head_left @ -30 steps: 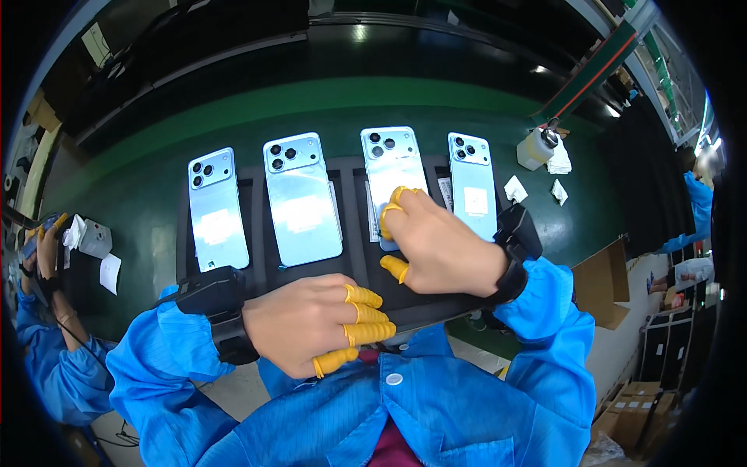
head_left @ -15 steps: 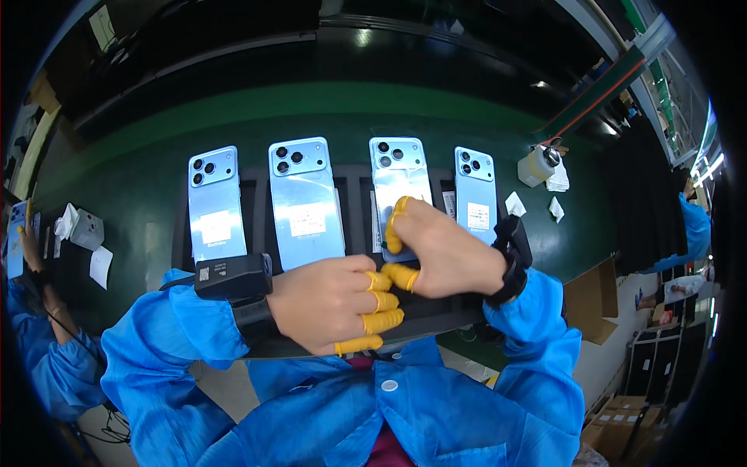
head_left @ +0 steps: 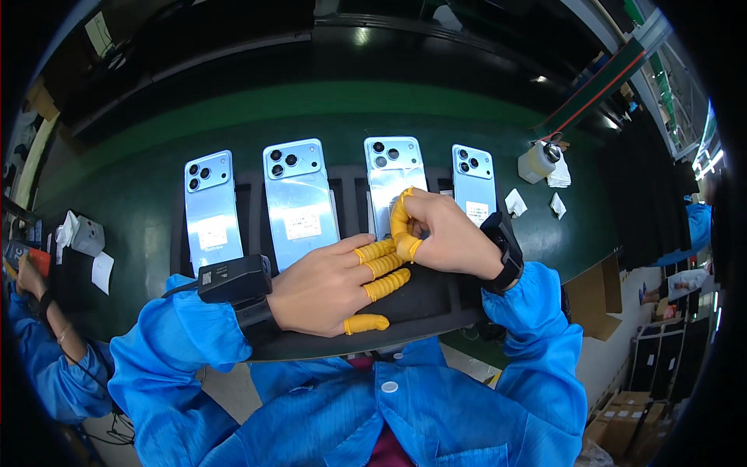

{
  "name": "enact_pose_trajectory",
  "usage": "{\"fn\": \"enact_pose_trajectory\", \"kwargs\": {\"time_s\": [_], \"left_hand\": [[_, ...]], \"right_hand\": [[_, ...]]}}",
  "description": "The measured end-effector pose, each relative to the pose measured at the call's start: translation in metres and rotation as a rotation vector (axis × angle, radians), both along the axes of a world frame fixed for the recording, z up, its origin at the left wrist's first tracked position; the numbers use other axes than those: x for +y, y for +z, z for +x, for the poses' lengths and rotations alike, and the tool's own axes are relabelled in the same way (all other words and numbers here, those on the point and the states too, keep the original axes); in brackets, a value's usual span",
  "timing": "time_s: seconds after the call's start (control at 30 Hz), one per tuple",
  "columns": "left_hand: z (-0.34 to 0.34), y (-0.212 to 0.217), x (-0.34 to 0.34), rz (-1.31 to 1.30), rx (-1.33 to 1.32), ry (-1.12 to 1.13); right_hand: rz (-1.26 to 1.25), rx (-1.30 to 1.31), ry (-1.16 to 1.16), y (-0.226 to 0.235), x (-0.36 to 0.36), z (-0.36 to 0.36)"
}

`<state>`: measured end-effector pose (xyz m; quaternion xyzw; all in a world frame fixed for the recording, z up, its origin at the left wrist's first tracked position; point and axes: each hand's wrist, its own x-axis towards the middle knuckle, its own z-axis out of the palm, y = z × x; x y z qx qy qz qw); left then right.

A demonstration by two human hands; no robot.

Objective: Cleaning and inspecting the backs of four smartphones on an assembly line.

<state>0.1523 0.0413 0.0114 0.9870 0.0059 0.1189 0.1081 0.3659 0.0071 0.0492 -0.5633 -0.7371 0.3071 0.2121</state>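
Several light-blue phones lie face down in a row on a black slotted tray [head_left: 436,300]. My right hand [head_left: 443,237], with yellow finger cots, rests on the lower part of the third phone [head_left: 393,171], its fingers curled at the phone's edge. My left hand [head_left: 331,284], also in yellow cots, lies flat on the tray with its fingertips touching the right hand's fingers. It sits just below the second phone [head_left: 294,201]. The first phone [head_left: 210,208] and fourth phone [head_left: 475,179] lie untouched. Both wrists carry black straps with devices.
The tray sits on a green bench [head_left: 140,187]. A small white bottle [head_left: 537,162] and white wipes [head_left: 556,204] lie at the right. Another person's arm [head_left: 35,284] in blue works at the left by a white part [head_left: 85,233]. Cardboard boxes [head_left: 591,307] stand lower right.
My left hand has slid right and forward along the tray until its fingertips meet the right hand. The right hand stays on the third phone.
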Motion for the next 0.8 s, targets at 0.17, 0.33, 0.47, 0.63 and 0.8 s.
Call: {"fn": "enact_pose_trajectory", "kwargs": {"time_s": [0.17,0.33,0.47,0.63,0.8], "left_hand": [[-0.002,-0.008,-0.004,-0.130,-0.022,0.059],[0.003,-0.008,0.001,-0.151,-0.099,0.013],[-0.019,0.014,-0.016,-0.280,-0.113,-0.047],[-0.069,0.025,-0.049,-0.478,-0.073,-0.193],[-0.101,0.014,-0.055,-0.534,-0.203,-0.049]], "right_hand": [[0.048,0.756,-0.244,0.040,0.011,0.045],[0.660,0.313,-0.113,0.095,0.008,-0.006],[0.763,-0.061,0.311,0.032,0.037,-0.080],[0.309,-0.156,0.435,-0.009,0.032,-0.088],[0.364,-0.221,0.372,-0.002,0.010,-0.108]]}}
